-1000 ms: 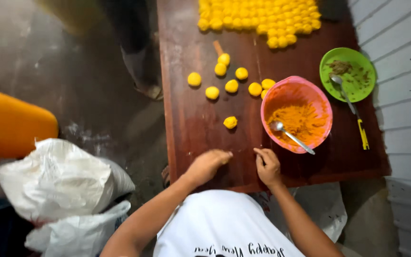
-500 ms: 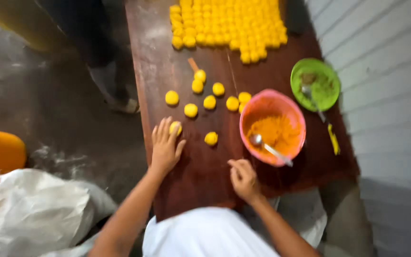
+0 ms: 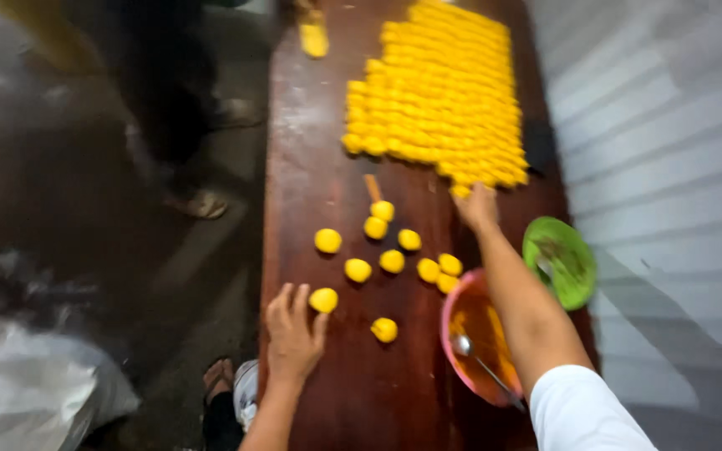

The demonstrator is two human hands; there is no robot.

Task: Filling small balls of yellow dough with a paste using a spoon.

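Nearest the camera, the left hand (image 3: 292, 331) lies flat on the dark wooden table (image 3: 311, 150), fingers spread and released, its fingertips touching a yellow ball (image 3: 323, 300) without gripping it. Just beside, another yellow ball (image 3: 384, 330) sits alone, and to the right stands a pink bowl (image 3: 455, 334) of orange filling with a spoon (image 3: 464, 347) in it. Beyond lie loose yellow balls (image 3: 392, 261) in a scatter, with a green plate (image 3: 560, 261) at the table's right edge. Farther off, the right hand (image 3: 477, 206) reaches the near edge of the large block of packed yellow balls (image 3: 436, 92); blur hides whether it grips one.
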